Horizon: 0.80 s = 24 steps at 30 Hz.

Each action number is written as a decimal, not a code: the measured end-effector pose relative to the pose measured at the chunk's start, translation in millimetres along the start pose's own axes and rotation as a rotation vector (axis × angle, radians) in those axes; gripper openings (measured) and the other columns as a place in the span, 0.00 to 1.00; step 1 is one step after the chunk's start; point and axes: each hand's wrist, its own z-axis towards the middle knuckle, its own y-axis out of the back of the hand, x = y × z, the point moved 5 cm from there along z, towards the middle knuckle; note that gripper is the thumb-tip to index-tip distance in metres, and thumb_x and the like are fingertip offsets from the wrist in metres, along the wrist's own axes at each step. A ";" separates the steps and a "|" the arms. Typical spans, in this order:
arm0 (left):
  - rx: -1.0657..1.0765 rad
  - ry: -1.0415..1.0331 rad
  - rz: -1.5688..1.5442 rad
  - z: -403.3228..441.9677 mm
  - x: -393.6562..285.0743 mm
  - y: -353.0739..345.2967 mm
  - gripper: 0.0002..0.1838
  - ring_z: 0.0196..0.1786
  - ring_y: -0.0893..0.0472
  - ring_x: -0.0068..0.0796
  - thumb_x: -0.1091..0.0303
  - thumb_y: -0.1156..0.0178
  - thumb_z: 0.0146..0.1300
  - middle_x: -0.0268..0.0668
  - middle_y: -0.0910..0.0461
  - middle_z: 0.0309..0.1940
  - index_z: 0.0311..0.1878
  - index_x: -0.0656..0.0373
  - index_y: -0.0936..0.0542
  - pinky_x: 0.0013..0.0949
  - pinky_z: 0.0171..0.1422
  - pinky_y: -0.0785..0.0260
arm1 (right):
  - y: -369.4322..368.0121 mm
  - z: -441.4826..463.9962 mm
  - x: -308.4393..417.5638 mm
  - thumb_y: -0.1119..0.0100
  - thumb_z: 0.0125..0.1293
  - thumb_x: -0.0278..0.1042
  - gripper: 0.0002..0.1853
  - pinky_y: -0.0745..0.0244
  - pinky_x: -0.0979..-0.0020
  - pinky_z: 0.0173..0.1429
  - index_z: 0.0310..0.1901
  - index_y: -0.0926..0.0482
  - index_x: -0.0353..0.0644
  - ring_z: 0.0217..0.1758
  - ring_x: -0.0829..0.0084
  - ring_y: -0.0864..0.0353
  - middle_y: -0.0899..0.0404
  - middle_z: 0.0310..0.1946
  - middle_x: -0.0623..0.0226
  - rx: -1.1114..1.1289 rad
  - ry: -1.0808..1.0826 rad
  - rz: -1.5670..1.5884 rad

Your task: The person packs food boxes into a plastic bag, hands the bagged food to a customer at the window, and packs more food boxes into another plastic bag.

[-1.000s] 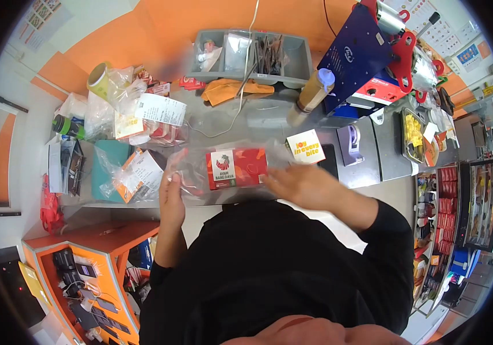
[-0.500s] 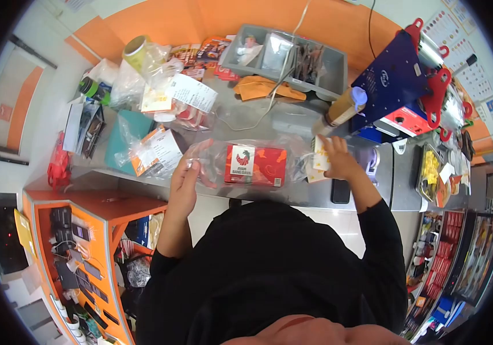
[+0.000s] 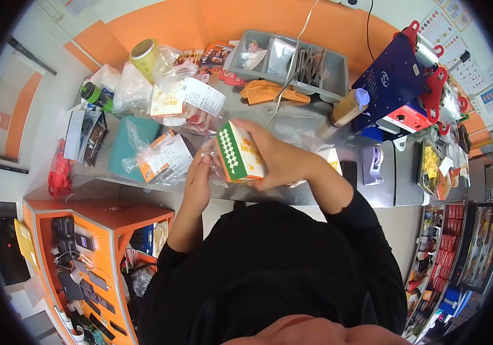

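Observation:
My right hand grips a small carton with a green, white-patterned side and yellow lettering on white. It is tilted above the front edge of the counter. Close to the carton's left side, my left hand has its fingers closed on a clear plastic bag. The carton and my right hand cover most of the bag, and the red box seen there before is hidden. A white and yellow piece lies right of my right wrist, partly covered by the arm.
Bagged items with receipts crowd the counter's left, near a teal case. A grey divided tray sits behind. To the right are a sauce bottle, a blue machine, a phone and a tape dispenser.
My right hand has moved left from the counter's right side, bringing the carton over beside my left hand. The red box has gone out of sight. My left hand stays at the bag.

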 end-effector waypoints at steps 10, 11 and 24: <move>0.125 0.093 0.002 -4.8 10.5 -12.9 0.26 0.35 0.23 0.23 0.65 0.64 0.73 0.45 0.31 0.65 0.70 0.69 0.38 0.31 0.38 0.19 | -42.6 -58.5 -76.7 0.20 0.40 0.47 0.56 0.37 0.53 0.72 0.70 0.44 0.44 0.73 0.43 0.44 0.44 0.70 0.44 0.277 -0.672 -0.892; 0.139 0.095 -0.003 -5.0 5.5 -16.8 0.26 0.35 0.23 0.23 0.65 0.64 0.73 0.45 0.31 0.65 0.70 0.69 0.38 0.31 0.38 0.19 | -47.9 -65.3 -75.2 0.20 0.40 0.47 0.56 0.37 0.53 0.72 0.70 0.44 0.44 0.73 0.43 0.44 0.44 0.70 0.44 0.271 -0.685 -0.894; 0.039 0.078 0.088 -1.1 1.8 -14.6 0.23 0.37 0.19 0.23 0.63 0.61 0.74 0.50 0.36 0.70 0.61 0.70 0.30 0.27 0.32 0.20 | 67.8 -169.2 -127.9 0.26 0.48 0.30 0.48 0.31 0.43 0.64 0.70 0.42 0.56 0.72 0.56 0.37 0.38 0.69 0.64 0.013 -1.033 -0.896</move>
